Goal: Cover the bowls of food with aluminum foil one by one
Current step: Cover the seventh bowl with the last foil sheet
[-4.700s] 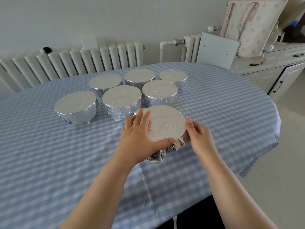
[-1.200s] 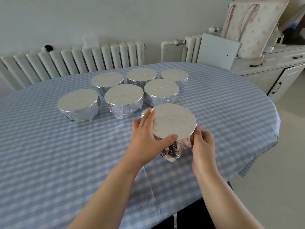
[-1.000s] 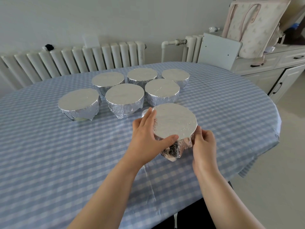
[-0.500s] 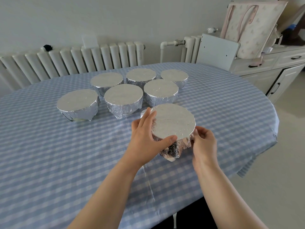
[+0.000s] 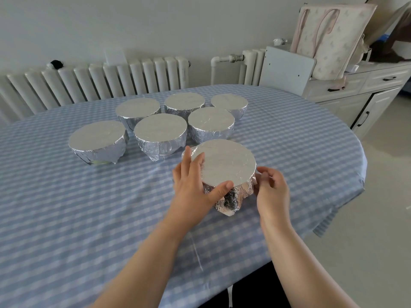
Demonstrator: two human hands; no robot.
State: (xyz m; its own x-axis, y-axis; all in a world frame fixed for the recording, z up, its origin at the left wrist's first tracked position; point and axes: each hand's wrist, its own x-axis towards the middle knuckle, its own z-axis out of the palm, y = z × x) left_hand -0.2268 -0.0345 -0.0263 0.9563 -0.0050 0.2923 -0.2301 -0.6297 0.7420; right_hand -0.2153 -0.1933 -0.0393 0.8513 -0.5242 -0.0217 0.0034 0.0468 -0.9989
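Checked tablecloth [image 5: 66, 218] carried seven foil-covered bowls, contents hidden; left hand [image 5: 193, 185] gripped nearest bowl [image 5: 224, 165], right hand [image 5: 272, 192] loosely curled beside it, holding nothing

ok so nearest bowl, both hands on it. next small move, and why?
Probably the right hand presses the loose foil skirt flat against the nearest bowl. The foil top is smooth, but the near side hangs crumpled and flares off the wall, unlike the six wrapped bowls behind. The left hand already steadies the rim, thumb on the near edge.
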